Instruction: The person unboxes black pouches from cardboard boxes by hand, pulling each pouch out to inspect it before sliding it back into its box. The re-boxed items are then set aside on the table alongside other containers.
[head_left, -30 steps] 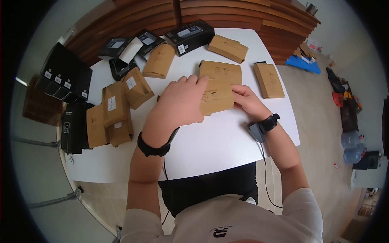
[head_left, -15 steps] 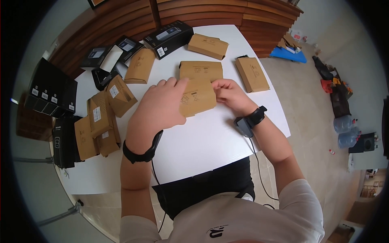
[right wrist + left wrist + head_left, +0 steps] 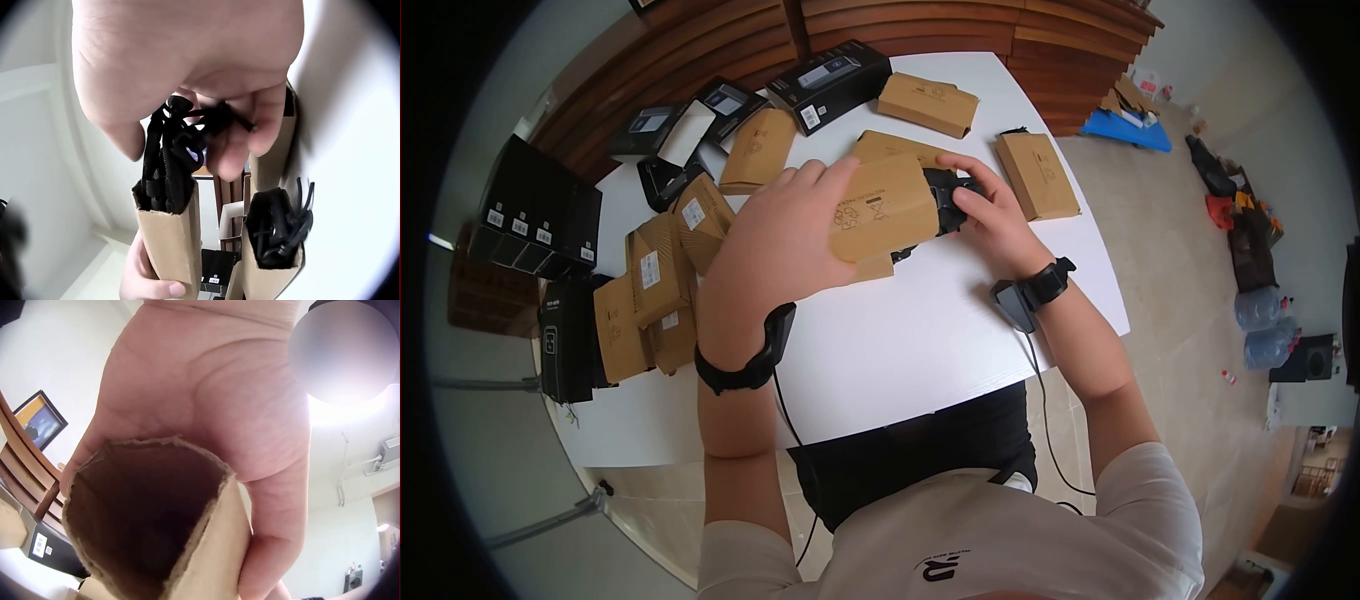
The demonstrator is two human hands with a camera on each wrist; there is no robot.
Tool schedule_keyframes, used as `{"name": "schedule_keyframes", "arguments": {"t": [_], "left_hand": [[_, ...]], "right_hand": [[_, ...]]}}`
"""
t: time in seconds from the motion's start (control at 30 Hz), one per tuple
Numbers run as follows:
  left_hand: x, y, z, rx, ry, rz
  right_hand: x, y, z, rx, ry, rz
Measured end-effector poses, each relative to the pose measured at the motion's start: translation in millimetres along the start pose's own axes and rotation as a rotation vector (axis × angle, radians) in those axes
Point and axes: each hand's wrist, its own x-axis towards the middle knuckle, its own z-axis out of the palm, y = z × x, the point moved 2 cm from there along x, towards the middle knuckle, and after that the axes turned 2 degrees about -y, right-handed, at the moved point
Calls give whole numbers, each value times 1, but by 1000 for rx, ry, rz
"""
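Observation:
My left hand (image 3: 795, 215) grips a tan cardboard box (image 3: 885, 205) from its left side, thumb toward me. The near end of this box is open and hollow in the left wrist view, its cardboard wall (image 3: 219, 550) rough-edged. At the other end, my right hand (image 3: 1005, 220) pinches a bundle of black straps and cords (image 3: 169, 162) that sticks partly out of the opening. A second cardboard box (image 3: 275, 278), with black cords (image 3: 281, 228) showing at its end, lies beside the held one in the right wrist view.
Another tan box (image 3: 900, 146) lies just behind my hands, and one (image 3: 1037, 178) at the right table edge. More tan boxes (image 3: 650, 270) are piled at the left. Black boxes (image 3: 830, 85) stand along the back and left of the white table (image 3: 880, 360).
The held box has risen and tilted above the box under it. My right hand has drawn part of the black strap bundle out of its right end.

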Motion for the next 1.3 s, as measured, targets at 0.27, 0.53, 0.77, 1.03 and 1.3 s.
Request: {"name": "schedule_keyframes", "arguments": {"t": [0.27,0.53,0.77,1.03,1.3], "left_hand": [[-11,-17,-13,-5,57,-91],[-7,-13,-1,6,43,-56],[-1,-5,13,11,-12,5],[8,17,29,137,69,178],[13,21,41,115,34,162]], "right_hand": [[16,3,-32,313,339,-38],[13,9,-24,251,261,4],[1,4,-5,225,-50,35],[-7,11,15,-174,-230,-45],[-10,10,11,-215,-185,14]]}}
